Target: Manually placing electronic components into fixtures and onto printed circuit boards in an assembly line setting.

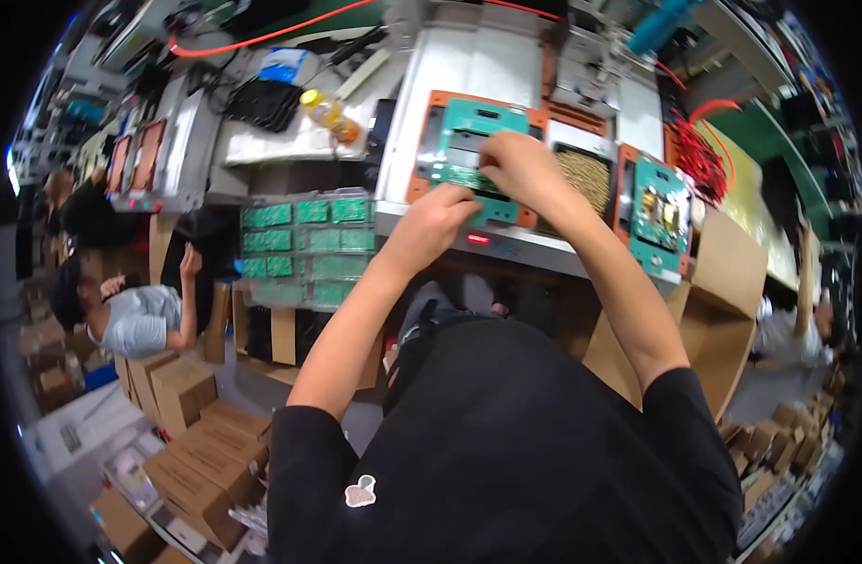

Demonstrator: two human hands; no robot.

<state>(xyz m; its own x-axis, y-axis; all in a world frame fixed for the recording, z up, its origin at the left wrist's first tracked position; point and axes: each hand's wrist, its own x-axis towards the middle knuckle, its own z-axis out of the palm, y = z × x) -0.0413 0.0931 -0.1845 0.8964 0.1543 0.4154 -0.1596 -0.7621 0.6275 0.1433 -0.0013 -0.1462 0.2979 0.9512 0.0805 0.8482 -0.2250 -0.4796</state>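
Observation:
On the white machine bed lies a teal fixture [515, 120] in an orange frame. A small green circuit board [462, 176] sits in its lower part. Over the fixture's middle, my right hand [523, 167] bends its fingers down in a pinch beside the board; the fingers cover whatever is between them. My left hand [434, 224] is closed at the fixture's near edge, fingertips together just below the board, and what it grips is hidden. A second teal fixture [654, 254], with shiny metal parts on it, lies to the right.
Between the fixtures stands a bin of small brass-coloured parts [582, 179]. Clear trays with green boards [332, 238] are at left. An open cardboard box [731, 268] stands right. Yellow-capped bottles [329, 115] and red cables [701, 155] flank the machine. A co-worker [144, 315] is far left.

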